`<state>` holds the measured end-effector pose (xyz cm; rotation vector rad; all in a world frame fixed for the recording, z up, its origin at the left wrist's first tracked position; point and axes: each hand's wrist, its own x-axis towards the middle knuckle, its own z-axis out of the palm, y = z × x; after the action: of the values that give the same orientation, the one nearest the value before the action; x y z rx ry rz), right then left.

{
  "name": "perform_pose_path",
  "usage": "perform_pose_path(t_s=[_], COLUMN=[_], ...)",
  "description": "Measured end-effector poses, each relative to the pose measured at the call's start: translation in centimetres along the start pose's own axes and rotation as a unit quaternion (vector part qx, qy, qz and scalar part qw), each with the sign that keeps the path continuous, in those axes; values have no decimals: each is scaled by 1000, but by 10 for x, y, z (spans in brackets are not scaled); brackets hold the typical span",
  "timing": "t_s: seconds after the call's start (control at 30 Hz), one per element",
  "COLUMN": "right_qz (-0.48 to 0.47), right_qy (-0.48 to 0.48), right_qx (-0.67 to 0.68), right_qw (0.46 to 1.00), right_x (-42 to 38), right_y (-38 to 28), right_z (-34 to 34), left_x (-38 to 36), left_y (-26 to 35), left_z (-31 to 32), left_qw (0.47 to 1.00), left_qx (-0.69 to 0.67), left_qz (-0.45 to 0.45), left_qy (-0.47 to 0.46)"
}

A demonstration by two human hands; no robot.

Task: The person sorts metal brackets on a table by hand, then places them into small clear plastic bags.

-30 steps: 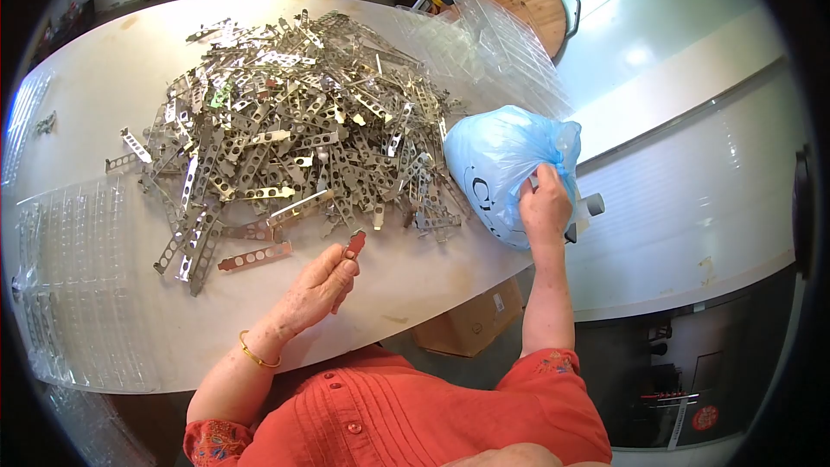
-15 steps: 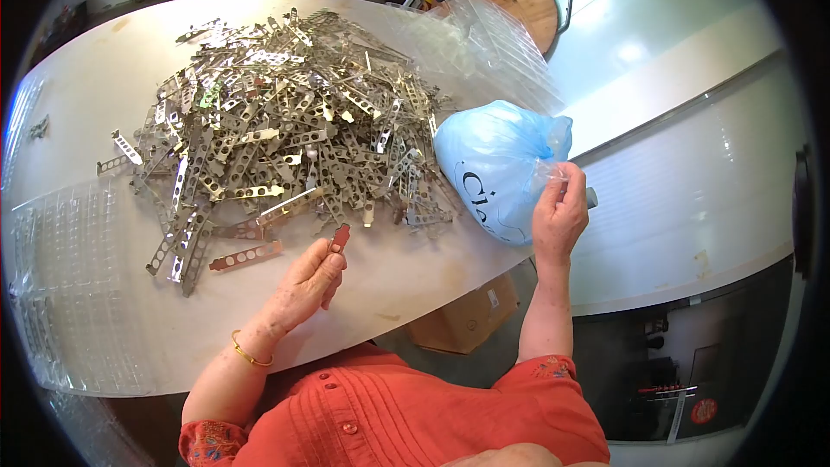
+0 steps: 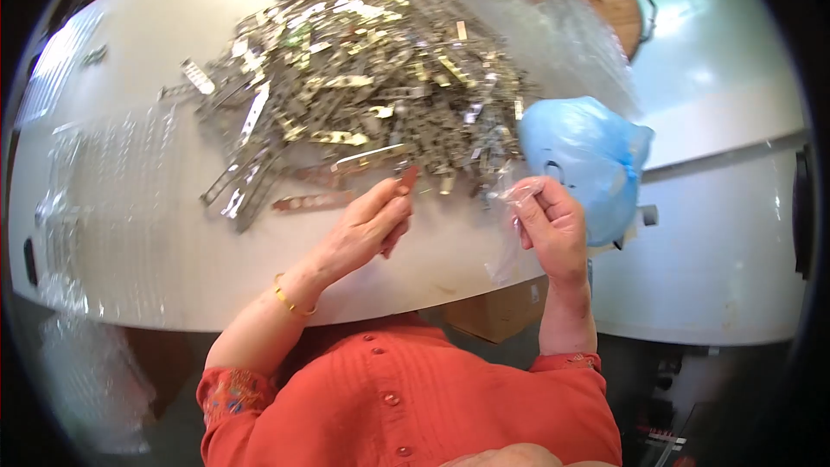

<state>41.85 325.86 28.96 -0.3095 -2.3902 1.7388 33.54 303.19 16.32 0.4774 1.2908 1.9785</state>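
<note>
My left hand (image 3: 372, 225) is closed on a small metal bracket (image 3: 408, 176), whose reddish tip sticks out past the fingers. My right hand (image 3: 552, 220) pinches a thin clear plastic bag (image 3: 506, 246) that hangs down over the table edge side. A large pile of perforated metal brackets (image 3: 354, 86) lies just beyond both hands, slightly blurred. One reddish bracket (image 3: 313, 202) lies flat near my left hand. Right beside my right hand sits a full blue plastic bag (image 3: 584, 156) with dark print.
Clear plastic trays (image 3: 112, 207) lie at the left of the white table (image 3: 450, 272). More clear plastic (image 3: 575, 43) is at the back right, near a round wooden top (image 3: 596, 0). A cardboard box (image 3: 497, 313) stands below the table edge.
My right hand has come away from the blue bag's top and now holds clear plastic left of it. My left hand still holds the bracket. The whole view has shifted.
</note>
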Motion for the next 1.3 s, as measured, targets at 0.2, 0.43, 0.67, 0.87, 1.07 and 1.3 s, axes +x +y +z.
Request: perform_pose_path(t_s=[0.2,0.43,0.67,0.87,1.07,1.3], right_qz=[109,52,62,165,-8,76], right_qy=[-161,-171,-208,-292,-258,-126], right_qx=[-21,-170,-220,-169,-116,79], right_qw=[981,969,951,927,959,986], right_x=[17,29,32,39,43,44], right_y=[26,40,23,21,54,55], right_z=[43,57,59,24,-4,-9], left_x=[-1,1,1,7,7,6], left_y=[7,7,-1,-12,-7,-6], left_z=[-8,-7,-6,-12,-10,-11], left_qw=[999,973,958,959,974,979], left_qx=[-51,126,247,146,47,33], left_qz=[-14,168,112,180,133,95], left_qy=[-7,91,97,162,180,175])
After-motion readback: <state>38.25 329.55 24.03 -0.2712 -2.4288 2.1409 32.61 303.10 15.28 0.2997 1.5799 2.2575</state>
